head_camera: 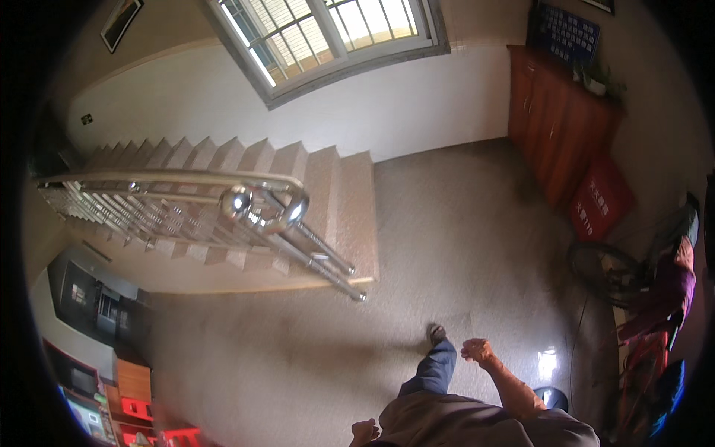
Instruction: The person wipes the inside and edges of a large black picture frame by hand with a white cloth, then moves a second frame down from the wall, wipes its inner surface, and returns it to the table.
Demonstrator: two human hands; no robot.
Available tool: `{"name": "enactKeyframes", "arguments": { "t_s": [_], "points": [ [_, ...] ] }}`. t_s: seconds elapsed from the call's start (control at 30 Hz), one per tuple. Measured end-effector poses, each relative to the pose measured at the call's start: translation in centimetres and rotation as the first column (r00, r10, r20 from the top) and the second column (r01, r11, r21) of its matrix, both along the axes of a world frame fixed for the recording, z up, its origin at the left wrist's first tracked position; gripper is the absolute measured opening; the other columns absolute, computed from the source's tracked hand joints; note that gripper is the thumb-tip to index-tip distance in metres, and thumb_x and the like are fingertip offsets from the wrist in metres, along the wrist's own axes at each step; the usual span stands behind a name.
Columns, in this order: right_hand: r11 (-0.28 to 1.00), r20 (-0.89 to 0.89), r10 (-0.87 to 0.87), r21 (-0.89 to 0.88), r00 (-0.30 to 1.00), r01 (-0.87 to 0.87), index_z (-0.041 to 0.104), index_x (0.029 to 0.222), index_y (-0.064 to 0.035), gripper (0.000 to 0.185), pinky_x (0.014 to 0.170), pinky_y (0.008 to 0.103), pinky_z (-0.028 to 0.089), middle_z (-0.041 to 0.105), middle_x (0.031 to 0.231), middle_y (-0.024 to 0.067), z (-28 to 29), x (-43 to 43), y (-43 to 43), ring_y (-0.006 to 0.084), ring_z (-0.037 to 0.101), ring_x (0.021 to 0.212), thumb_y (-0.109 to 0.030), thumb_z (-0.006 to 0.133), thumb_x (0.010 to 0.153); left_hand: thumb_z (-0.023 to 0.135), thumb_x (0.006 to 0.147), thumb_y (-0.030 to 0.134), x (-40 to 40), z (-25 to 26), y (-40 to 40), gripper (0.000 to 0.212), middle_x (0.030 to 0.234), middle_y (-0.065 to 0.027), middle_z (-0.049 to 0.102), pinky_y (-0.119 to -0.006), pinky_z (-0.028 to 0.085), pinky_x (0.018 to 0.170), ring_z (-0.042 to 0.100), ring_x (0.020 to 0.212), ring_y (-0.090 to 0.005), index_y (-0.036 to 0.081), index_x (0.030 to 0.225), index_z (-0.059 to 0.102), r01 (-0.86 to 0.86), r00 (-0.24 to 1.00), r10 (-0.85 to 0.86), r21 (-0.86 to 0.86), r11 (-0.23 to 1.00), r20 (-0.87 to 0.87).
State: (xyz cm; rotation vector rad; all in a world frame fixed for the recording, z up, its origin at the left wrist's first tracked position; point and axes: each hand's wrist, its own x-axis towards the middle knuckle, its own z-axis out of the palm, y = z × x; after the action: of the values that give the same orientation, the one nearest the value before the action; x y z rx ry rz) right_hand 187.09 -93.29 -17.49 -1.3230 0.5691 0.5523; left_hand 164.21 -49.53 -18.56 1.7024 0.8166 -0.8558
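Observation:
Both hands hang low in front of the body, with the hard floor (pixel 290 346) below them. My right hand (pixel 477 350) is beside the blue trouser leg (pixel 433 371) and a dark shoe (pixel 437 333), its fingers loosely curled; no object shows in it. At the bottom edge, near the hem of the grey-brown top (pixel 447 422), my left hand (pixel 365 429) is curled and partly cut off by the picture's rim. Whether anything is inside it cannot be made out.
Ahead left, stone stairs (pixel 318 184) rise beside a metal handrail (pixel 234 204). A barred window (pixel 335 33) is in the wall. At right stand a wooden cabinet (pixel 558 123), a red fire-equipment box (pixel 602 198) and a wheel (pixel 606 274). Red stools (pixel 181 436) are lower left.

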Motion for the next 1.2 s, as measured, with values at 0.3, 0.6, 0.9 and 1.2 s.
{"name": "enactKeyframes", "arguments": {
  "t_s": [0.3, 0.6, 0.9, 1.2],
  "points": [
    [0.924, 0.113, 0.107, -0.378, 0.988, -0.057, 0.058, 0.075, -0.0022, 0.015, 0.047, 0.0353, 0.051, 0.062, 0.071, 0.0139, -6.6, 11.8, -15.2, 0.0246, 0.064, 0.060, -0.006, 0.053, 0.089, 0.053, 0.080, 0.019, 43.8, 7.3, -10.4, 0.020, 0.069, -0.0142, 0.066, -0.045, 0.053, 0.065, 0.063, 0.063, -0.0309, 0.004, 0.075, 0.067, -0.007, 0.947, -0.056, 0.197, 0.980, 0.316],
    [0.721, -0.094, 0.410, -0.576, 0.907, -0.386, 0.046, 0.060, -0.0062, 0.018, 0.038, 0.0380, 0.037, 0.051, 0.055, 0.0106, -7.9, 27.8, -22.4, 0.0247, 0.049, 0.044, -0.005, 0.055, 0.076, 0.052, 0.080, 0.022, 71.2, 5.9, -14.1, 0.026, 0.080, -0.0205, 0.068, -0.044, 0.052, 0.076, 0.066, 0.079, -0.0381, 0.006, 0.084, 0.072, -0.009, 0.816, -0.316, 0.556, 0.831, 0.484],
    [0.955, -0.325, -0.284, -0.183, 0.902, 0.235, 0.059, 0.081, -0.0001, 0.014, 0.046, 0.0375, 0.048, 0.062, 0.065, 0.0084, -4.4, 69.5, -25.8, 0.0205, 0.059, 0.051, -0.014, 0.058, 0.084, 0.066, 0.074, 0.022, 79.0, 1.7, -16.6, 0.018, 0.076, -0.0130, 0.066, -0.046, 0.050, 0.062, 0.066, 0.069, -0.0315, 0.006, 0.066, 0.063, 0.129, 0.855, -0.403, 0.620, 0.774, 0.326],
    [0.986, -0.063, -0.088, -0.148, 0.994, 0.078, 0.061, 0.087, -0.0024, 0.018, 0.061, 0.0329, 0.052, 0.062, 0.081, 0.0111, 1.3, 107.4, -22.6, 0.0189, 0.063, 0.072, -0.019, 0.055, 0.091, 0.061, 0.075, 0.026, 107.2, -1.2, -18.7, 0.019, 0.067, -0.0126, 0.064, -0.046, 0.049, 0.057, 0.065, 0.065, -0.0320, 0.011, 0.063, 0.063, 0.376, 0.568, -0.799, 0.801, 0.466, 0.198]
  ]
}}
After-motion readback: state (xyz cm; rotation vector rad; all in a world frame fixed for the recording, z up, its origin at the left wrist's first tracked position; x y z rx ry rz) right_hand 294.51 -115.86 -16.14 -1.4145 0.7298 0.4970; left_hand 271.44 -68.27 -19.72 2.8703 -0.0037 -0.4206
